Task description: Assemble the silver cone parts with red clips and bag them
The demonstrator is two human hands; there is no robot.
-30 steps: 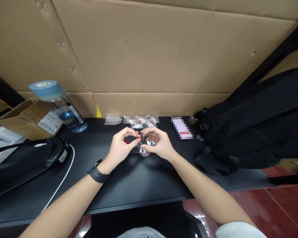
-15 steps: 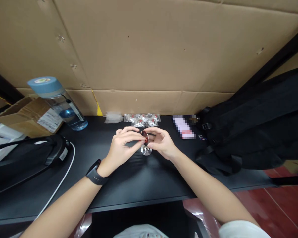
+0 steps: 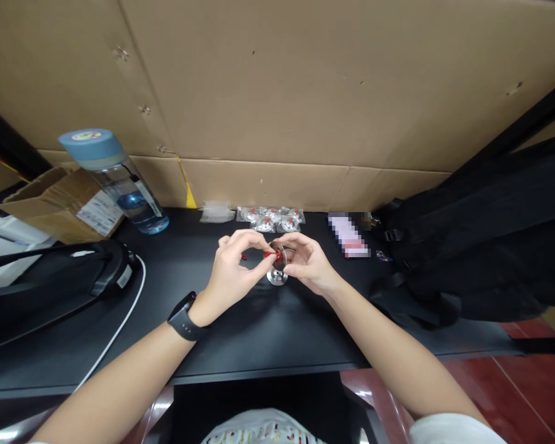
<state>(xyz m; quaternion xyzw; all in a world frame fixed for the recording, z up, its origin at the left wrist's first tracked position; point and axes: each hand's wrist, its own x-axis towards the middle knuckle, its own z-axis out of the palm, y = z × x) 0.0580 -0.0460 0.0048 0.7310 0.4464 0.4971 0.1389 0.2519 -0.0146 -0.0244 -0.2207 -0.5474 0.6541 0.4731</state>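
In the head view, my right hand [image 3: 311,264] grips a small shiny metal cymbal [image 3: 285,253] by its rim, thumb near and fingers behind, with the disc on edge. A red cord [image 3: 272,254] is at the disc's middle. My left hand [image 3: 238,262], with a black watch on its wrist, pinches that cord between thumb and fingertips. Directly below the hands a second metal cymbal [image 3: 277,279] lies on the black table, a hole at its centre. Another bit of red [image 3: 244,256] shows behind my left hand.
Several bagged cymbals [image 3: 271,219] lie at the back beside clear plastic bags [image 3: 216,213]. A water bottle [image 3: 139,200], a cardboard box [image 3: 55,209] and a white cable [image 3: 120,327] are at left. A phone [image 3: 349,234] and a black backpack [image 3: 481,246] are at right.
The view has shifted slightly. My left fingers have curled into a tighter pinch, and more of the red cord shows on the near side of the disc. My right hand keeps its hold.
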